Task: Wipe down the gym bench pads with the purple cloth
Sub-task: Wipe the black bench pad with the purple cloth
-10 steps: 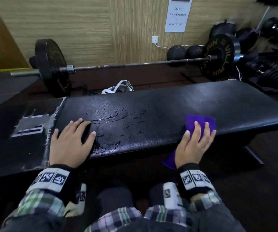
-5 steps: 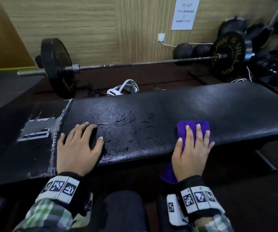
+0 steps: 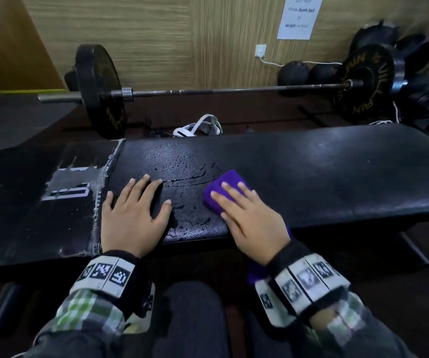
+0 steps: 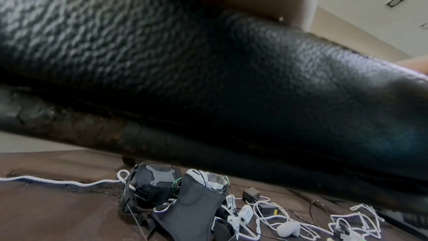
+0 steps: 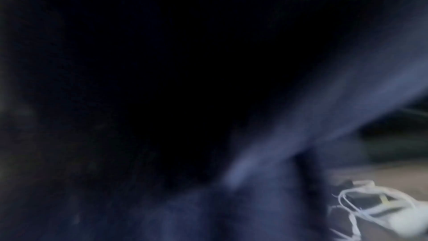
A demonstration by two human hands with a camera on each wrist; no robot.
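Note:
A long black bench pad [image 3: 324, 174] runs across the head view, with a wet, droplet-covered patch [image 3: 182, 166] left of its middle. The purple cloth [image 3: 222, 188] lies on the pad at the right edge of that patch, and one end hangs over the front edge. My right hand [image 3: 247, 215] presses flat on the cloth with straight fingers. My left hand [image 3: 133, 213] lies flat and open on the pad beside the seam. To the left sits a second, worn pad [image 3: 32, 202]. The left wrist view shows the pad's grained side [image 4: 208, 80] close up. The right wrist view is dark and blurred.
A loaded barbell [image 3: 221, 90] lies on the floor behind the bench, with dumbbells [image 3: 293, 73] and weights at the back right by the wall. White straps and cables [image 3: 198, 127] lie on the floor behind the pad, and more gear [image 4: 185, 199] under it.
My right hand has slid the purple cloth leftward along the pad to the edge of the wet patch. The left hand has stayed in place.

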